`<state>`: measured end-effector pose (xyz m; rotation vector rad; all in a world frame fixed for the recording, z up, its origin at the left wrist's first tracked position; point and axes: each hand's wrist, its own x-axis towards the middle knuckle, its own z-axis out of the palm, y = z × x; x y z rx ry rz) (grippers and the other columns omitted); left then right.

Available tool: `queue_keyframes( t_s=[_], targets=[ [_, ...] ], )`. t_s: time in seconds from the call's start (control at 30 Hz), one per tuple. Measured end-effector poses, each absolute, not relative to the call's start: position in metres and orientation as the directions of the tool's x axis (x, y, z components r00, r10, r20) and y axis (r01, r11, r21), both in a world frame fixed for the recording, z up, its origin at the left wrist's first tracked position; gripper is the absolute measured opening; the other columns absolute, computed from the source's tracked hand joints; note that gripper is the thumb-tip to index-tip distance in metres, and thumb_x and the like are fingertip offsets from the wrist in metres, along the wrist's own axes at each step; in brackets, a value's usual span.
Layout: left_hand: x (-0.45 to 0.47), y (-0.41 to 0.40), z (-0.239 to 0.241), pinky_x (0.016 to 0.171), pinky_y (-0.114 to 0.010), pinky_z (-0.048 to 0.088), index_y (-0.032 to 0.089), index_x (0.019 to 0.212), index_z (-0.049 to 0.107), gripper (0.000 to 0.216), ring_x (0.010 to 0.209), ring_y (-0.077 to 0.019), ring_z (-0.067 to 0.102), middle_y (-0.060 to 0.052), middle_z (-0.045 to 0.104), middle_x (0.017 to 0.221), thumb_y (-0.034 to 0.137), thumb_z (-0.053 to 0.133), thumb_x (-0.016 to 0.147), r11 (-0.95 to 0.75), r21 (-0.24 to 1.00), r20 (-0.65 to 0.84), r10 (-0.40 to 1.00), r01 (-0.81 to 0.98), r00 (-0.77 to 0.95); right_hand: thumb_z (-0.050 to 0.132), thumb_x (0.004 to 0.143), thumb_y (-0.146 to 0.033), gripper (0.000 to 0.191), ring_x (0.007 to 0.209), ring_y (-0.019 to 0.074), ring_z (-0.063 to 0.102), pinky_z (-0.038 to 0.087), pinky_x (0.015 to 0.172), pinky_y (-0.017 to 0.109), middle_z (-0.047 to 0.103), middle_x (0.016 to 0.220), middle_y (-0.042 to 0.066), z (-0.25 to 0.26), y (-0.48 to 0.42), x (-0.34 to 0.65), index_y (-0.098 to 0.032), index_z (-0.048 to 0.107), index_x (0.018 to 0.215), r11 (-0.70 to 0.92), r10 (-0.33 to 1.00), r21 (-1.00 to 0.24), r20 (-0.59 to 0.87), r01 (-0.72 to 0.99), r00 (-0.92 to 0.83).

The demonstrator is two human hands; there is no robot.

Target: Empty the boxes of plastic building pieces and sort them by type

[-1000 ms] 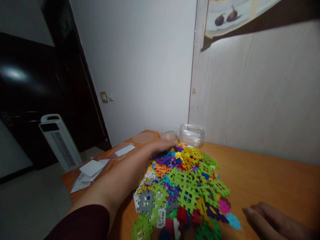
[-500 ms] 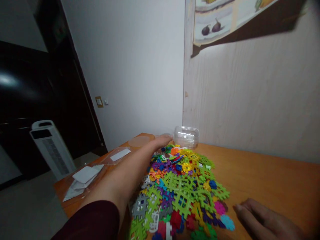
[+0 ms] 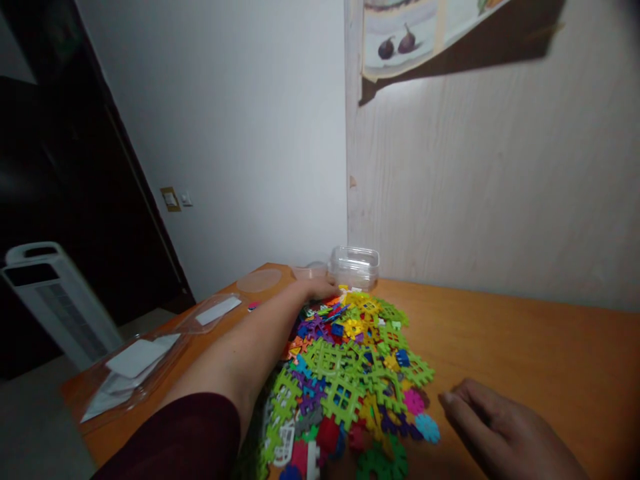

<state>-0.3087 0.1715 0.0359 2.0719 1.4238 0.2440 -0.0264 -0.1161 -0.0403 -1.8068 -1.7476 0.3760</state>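
Observation:
A long heap of colourful plastic interlocking building pieces [image 3: 345,360] lies on the table, with flat green lattice pieces on top. My left arm stretches along the heap's left side, and my left hand [image 3: 321,288] is at its far end, touching pieces there. Its fingers are mostly hidden and too small to tell whether they grip one. My right hand [image 3: 505,423] rests on the table to the right of the heap, fingers curled in and thumb against them, with nothing visible in it. Nearest to it are a light blue snowflake piece [image 3: 427,427] and a pink one [image 3: 414,401].
A clear plastic box [image 3: 355,267] stands behind the heap by the wall. On the left lie a clear round lid [image 3: 259,281] and plastic packaging with white paper [image 3: 137,357]. The wooden table [image 3: 500,333] meets the wall at the back. A white tower appliance [image 3: 60,300] stands beyond the left edge.
The view has turned slightly right. My left hand has come down from beside the clear box onto the far end of the heap. My right hand stays in much the same place.

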Motion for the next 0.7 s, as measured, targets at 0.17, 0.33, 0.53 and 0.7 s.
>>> queue_keyframes(
  t_s=[0.17, 0.33, 0.53, 0.7],
  targets=[
    [-0.307, 0.151, 0.039, 0.049, -0.023, 0.034, 0.019, 0.077, 0.062, 0.020, 0.056, -0.0119, 0.045, 0.003, 0.053, 0.063, 0.036, 0.070, 0.069, -0.307, 0.627, -0.224, 0.809, 0.716, 0.543, 0.043, 0.094, -0.057, 0.043, 0.066, 0.0222, 0.064, 0.041, 0.056, 0.028, 0.069, 0.068, 0.003, -0.038, -0.116, -0.028, -0.027, 0.061, 0.070, 0.029, 0.984, -0.590, 0.158, 0.807, 0.081],
    [-0.295, 0.121, 0.046, 0.055, -0.024, 0.037, 0.019, 0.077, 0.059, 0.018, 0.060, -0.0120, 0.048, 0.003, 0.054, 0.066, 0.030, 0.069, 0.067, -0.377, 0.690, -0.211, 0.712, 0.618, 0.669, 0.035, 0.097, -0.060, 0.048, 0.071, 0.0216, 0.065, 0.040, 0.062, 0.030, 0.069, 0.071, 0.001, -0.037, -0.116, -0.030, -0.026, 0.058, 0.072, -0.022, 0.991, -0.537, 0.099, 0.843, 0.089],
    [-0.281, 0.079, 0.064, 0.058, -0.024, 0.034, 0.019, 0.083, 0.056, 0.021, 0.063, -0.0104, 0.045, 0.005, 0.050, 0.071, 0.025, 0.070, 0.070, -0.474, 0.715, -0.109, 0.650, 0.514, 0.752, 0.036, 0.099, -0.056, 0.045, 0.071, 0.0204, 0.064, 0.036, 0.061, 0.030, 0.067, 0.071, -0.001, -0.036, -0.115, -0.030, -0.025, 0.056, 0.073, -0.004, 0.991, -0.521, 0.113, 0.853, 0.074],
    [-0.278, 0.057, 0.081, 0.068, -0.025, 0.041, 0.018, 0.084, 0.060, 0.019, 0.070, -0.0115, 0.051, 0.002, 0.056, 0.075, 0.036, 0.065, 0.082, -0.482, 0.765, -0.097, 0.570, 0.427, 0.816, 0.036, 0.099, -0.054, 0.043, 0.072, 0.0204, 0.063, 0.033, 0.060, 0.030, 0.068, 0.072, 0.000, -0.032, -0.114, -0.031, -0.025, 0.055, 0.073, -0.004, 0.991, -0.519, 0.112, 0.855, 0.073]
  ],
)
